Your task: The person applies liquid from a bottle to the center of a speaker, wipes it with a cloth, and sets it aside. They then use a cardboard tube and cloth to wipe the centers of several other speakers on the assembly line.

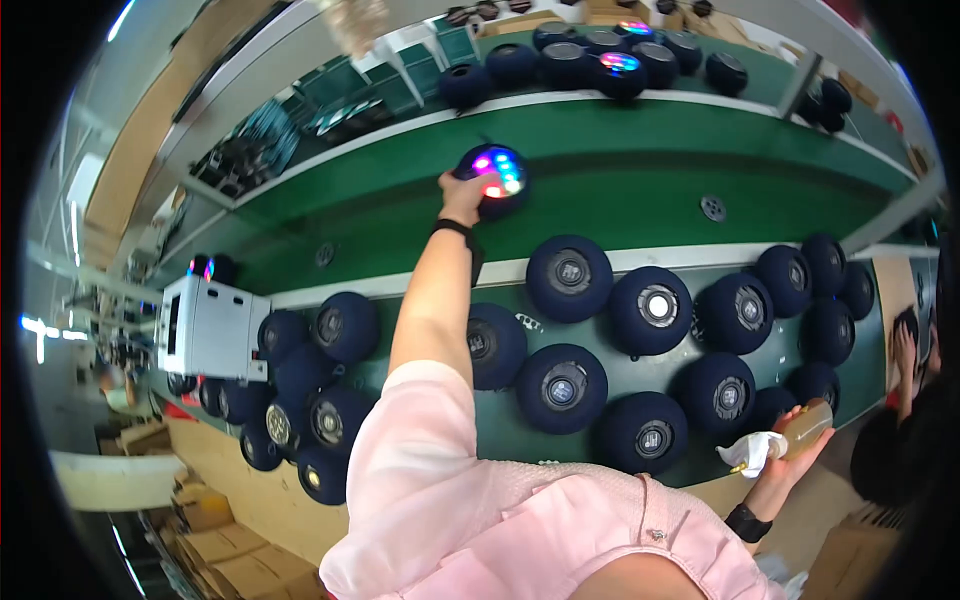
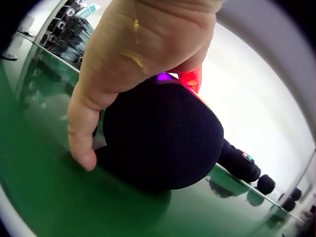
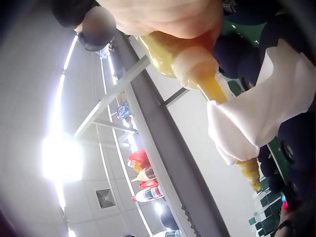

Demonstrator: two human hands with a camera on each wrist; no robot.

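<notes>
My left hand [image 1: 462, 193] reaches far forward and grips a round dark-blue fabric speaker [image 1: 495, 180] whose top glows in several colours; it sits on the green conveyor belt [image 1: 620, 180]. In the left wrist view my thumb [image 2: 81, 133] and fingers wrap the speaker [image 2: 163, 138], which rests on the green surface. My right hand [image 1: 800, 455] is low at the right and holds an amber squeeze bottle [image 1: 805, 428] together with a white cloth [image 1: 755, 450]. The right wrist view shows the bottle's nozzle [image 3: 215, 89] poking through the cloth [image 3: 261, 118].
Several dark speakers [image 1: 565, 385] lie unlit on the near green table, with more [image 1: 300, 400] piled at the left beside a white box [image 1: 210, 325]. Further speakers [image 1: 600, 55], some lit, stand on the far shelf. Another person's hands [image 1: 905, 350] show at the right edge.
</notes>
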